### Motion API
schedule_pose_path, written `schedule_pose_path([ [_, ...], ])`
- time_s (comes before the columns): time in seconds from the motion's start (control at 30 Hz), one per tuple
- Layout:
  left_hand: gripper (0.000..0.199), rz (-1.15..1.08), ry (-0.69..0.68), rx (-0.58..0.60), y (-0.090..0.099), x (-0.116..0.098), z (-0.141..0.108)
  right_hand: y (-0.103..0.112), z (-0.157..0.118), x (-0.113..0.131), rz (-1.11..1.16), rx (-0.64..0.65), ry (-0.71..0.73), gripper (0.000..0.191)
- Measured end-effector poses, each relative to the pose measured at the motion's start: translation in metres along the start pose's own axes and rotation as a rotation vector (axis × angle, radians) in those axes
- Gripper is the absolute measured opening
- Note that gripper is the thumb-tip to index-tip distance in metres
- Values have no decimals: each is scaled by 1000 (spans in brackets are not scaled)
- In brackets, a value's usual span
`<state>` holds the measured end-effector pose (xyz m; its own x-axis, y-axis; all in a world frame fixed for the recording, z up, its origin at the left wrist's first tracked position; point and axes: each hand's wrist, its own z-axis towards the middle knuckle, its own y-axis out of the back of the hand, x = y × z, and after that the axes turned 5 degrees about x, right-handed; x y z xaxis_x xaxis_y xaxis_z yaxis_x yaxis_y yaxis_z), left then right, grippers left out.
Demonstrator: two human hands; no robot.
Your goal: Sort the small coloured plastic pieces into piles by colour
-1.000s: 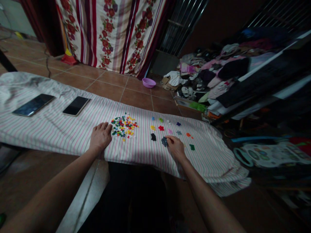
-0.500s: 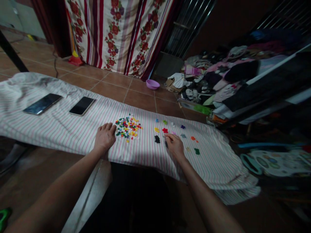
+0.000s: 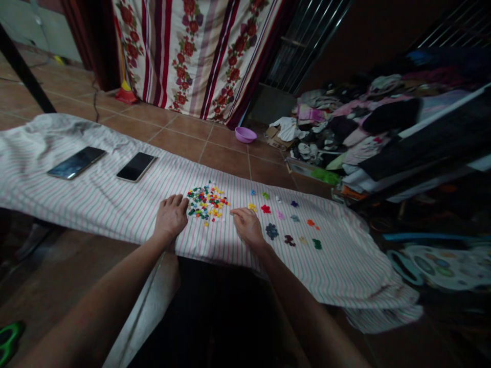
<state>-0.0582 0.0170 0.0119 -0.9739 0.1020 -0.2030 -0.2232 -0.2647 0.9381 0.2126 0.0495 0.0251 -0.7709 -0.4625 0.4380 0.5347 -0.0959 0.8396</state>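
A mixed heap of tiny coloured beads [image 3: 208,200] lies on the striped cloth [image 3: 126,204]. My left hand [image 3: 172,214] rests flat, palm down, at the heap's left edge. Just right of the heap, my right hand [image 3: 248,226] hovers low with its fingers drawn together; anything between the tips is too small to make out. Beyond it sit small single-colour groups: yellow [image 3: 252,207], red [image 3: 266,209], dark grey-blue [image 3: 272,231], maroon [image 3: 290,240], green [image 3: 316,244] and orange [image 3: 311,223]. My right hand hides the spot of the black group.
Two phones, one larger [image 3: 76,162] and one smaller [image 3: 136,167], lie on the cloth to the left. A purple basin [image 3: 245,135] stands on the tiled floor behind. Heaped clothes [image 3: 326,122] fill the back right.
My right hand has moved left from beside the red and pink groups toward the mixed heap, uncovering the dark grey-blue and maroon groups. My left hand stays by the heap. The view has shifted slightly.
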Motion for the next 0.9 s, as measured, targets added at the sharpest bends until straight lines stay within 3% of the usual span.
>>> schedule_pose_path([
  [0.4, 36, 4, 8, 13, 0, -1, 0, -35, 48, 41, -27, 126, 104, 42],
  [0.67, 37, -21, 19, 20, 1, -2, 0, -54, 72, 44, -63, 137, 120, 43],
  [0.9, 36, -9, 14, 24, 0, -1, 1, -64, 87, 39, -126, 160, 45, 37],
])
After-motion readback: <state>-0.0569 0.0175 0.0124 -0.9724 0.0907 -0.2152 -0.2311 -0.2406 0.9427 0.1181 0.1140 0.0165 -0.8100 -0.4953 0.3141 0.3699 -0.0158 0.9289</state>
